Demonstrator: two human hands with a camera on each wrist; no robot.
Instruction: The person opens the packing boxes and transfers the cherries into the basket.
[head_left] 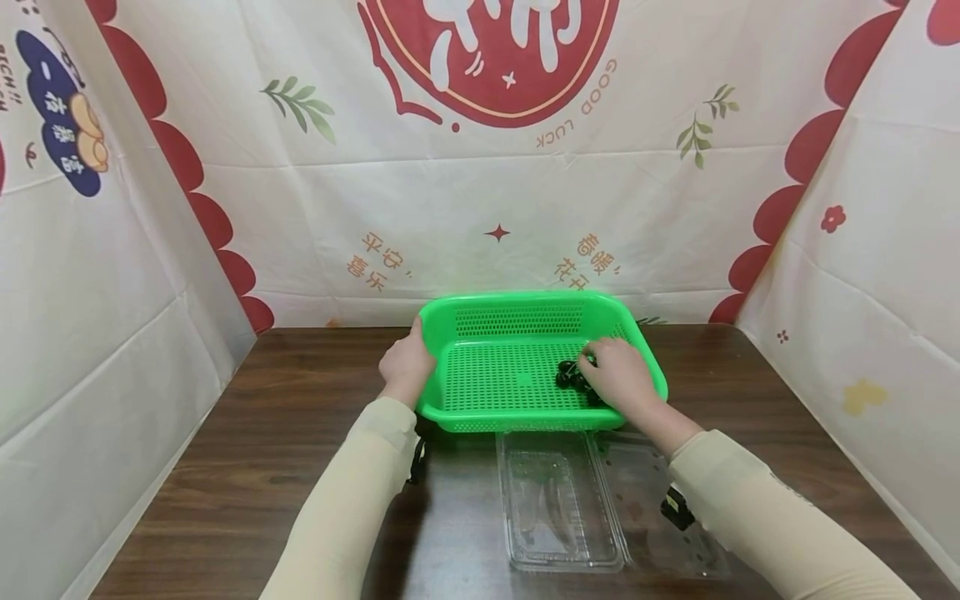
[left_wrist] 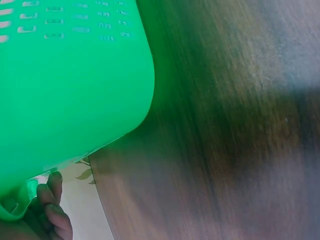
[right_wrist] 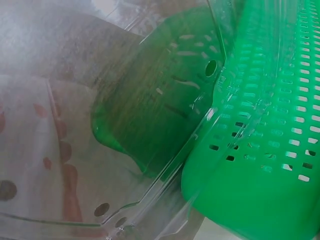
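Note:
A green plastic basket (head_left: 517, 421) with slotted sides stands on the table. At its left end, my left hand (head_left: 408, 360) grips the rim; the left wrist view shows the curled fingers (left_wrist: 56, 215) beside the green wall. Inside the basket's right part lies a small cluster of dark, shiny cherries (head_left: 566, 375), thin stems showing among them. Over that cluster my right hand (head_left: 618, 371) reaches down, thumb and fingers curled at the cherries; the hand covers some of them. The right wrist view shows neither that hand nor the fruit.
An open clear plastic box (head_left: 551, 508) lies in front of the basket. Its lid (head_left: 652, 508), with round holes, is spread to the right under my right forearm. Behind the dark wooden table (head_left: 262, 433) hangs a printed white cloth (head_left: 465, 200), with more cloth at both sides.

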